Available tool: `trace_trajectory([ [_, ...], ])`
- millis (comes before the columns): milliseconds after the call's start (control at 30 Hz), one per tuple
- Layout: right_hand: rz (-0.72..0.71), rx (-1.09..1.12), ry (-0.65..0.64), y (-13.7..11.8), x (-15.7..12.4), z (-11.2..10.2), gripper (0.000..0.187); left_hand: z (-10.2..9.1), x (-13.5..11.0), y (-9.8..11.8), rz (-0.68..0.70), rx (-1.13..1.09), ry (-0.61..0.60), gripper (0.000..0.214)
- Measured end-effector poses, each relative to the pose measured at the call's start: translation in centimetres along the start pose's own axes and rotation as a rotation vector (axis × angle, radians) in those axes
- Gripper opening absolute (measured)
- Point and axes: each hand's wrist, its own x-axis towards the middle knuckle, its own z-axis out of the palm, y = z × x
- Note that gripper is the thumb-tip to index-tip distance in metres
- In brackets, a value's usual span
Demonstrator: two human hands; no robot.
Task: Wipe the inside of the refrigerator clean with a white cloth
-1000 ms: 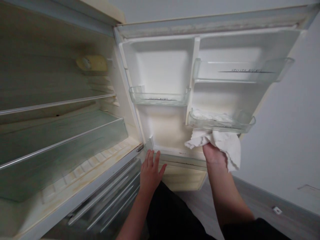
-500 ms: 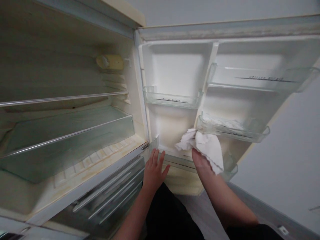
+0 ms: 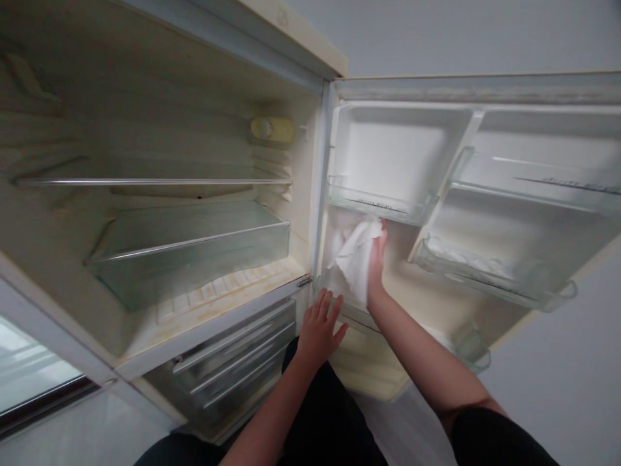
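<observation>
An empty fridge stands open, its door (image 3: 485,272) swung to the right. My right hand (image 3: 376,259) presses a white cloth (image 3: 353,257) flat against the door's inner wall, just under the upper left clear door shelf (image 3: 378,202). My left hand (image 3: 320,327) rests with fingers spread on the lower edge of the door near the hinge, holding nothing.
Inside the fridge are a wire shelf (image 3: 155,182), a glass shelf (image 3: 194,243) and clear drawers (image 3: 233,369) below. More clear door shelves (image 3: 495,275) hang on the right. A grey wall is behind the door.
My right hand has carried the cloth left and upward, from under the right door shelf to the wall below the left one. The view has turned left; my left hand has stayed put.
</observation>
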Motion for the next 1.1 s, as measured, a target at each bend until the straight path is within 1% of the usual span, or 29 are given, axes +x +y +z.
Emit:
trace_trajectory([
  [67,-0.004,-0.007,0.015,-0.5,1.5,1.4,0.070,-0.1,0.0,0.1,-0.005,0.001,0.000,0.064],
  [100,-0.032,-0.047,-0.020,-0.8,2.0,1.9,0.072,-0.2,0.0,0.2,-0.004,0.003,0.001,0.064],
  [167,-0.126,-0.204,-0.155,-1.0,2.5,2.6,0.075,-0.2,0.0,0.2,0.000,0.010,0.003,0.063],
  [233,-0.220,-0.393,-0.274,-1.1,2.9,2.5,0.076,-0.2,0.0,0.2,0.004,0.015,0.006,0.062],
  [300,-0.292,-0.532,-0.323,-1.0,3.4,1.7,0.077,-0.1,-0.1,0.1,0.003,0.013,0.009,0.062],
  [400,-0.364,-0.640,-0.349,-0.2,4.1,-0.5,0.073,-0.2,0.0,0.0,0.004,0.006,0.011,0.064],
  [500,-0.400,-0.715,-0.337,1.0,4.2,-3.1,0.067,-0.3,0.0,0.0,0.004,0.006,0.002,0.063],
  [600,-0.414,-0.781,-0.300,2.3,3.6,-5.2,0.066,-0.3,0.0,0.1,-0.002,0.008,-0.011,0.064],
  [700,-0.394,-0.823,-0.264,3.1,2.7,-6.3,0.064,-0.3,0.0,0.1,-0.003,-0.002,-0.015,0.064],
  [800,-0.404,-0.844,-0.277,3.6,2.0,-7.0,0.063,-0.2,-0.1,0.2,-0.005,-0.017,-0.014,0.064],
  [900,-0.484,-0.863,-0.350,4.1,1.0,-7.7,0.061,-0.2,-0.1,0.2,-0.014,-0.031,-0.020,0.065],
  [1033,-0.674,-0.871,-0.574,5.4,-0.6,-8.7,0.057,-0.3,0.0,0.4,-0.025,-0.044,-0.035,0.065],
  [1100,-0.723,-0.858,-0.651,5.7,-1.0,-9.0,0.057,-0.3,0.0,0.4,-0.025,-0.042,-0.030,0.065],
])
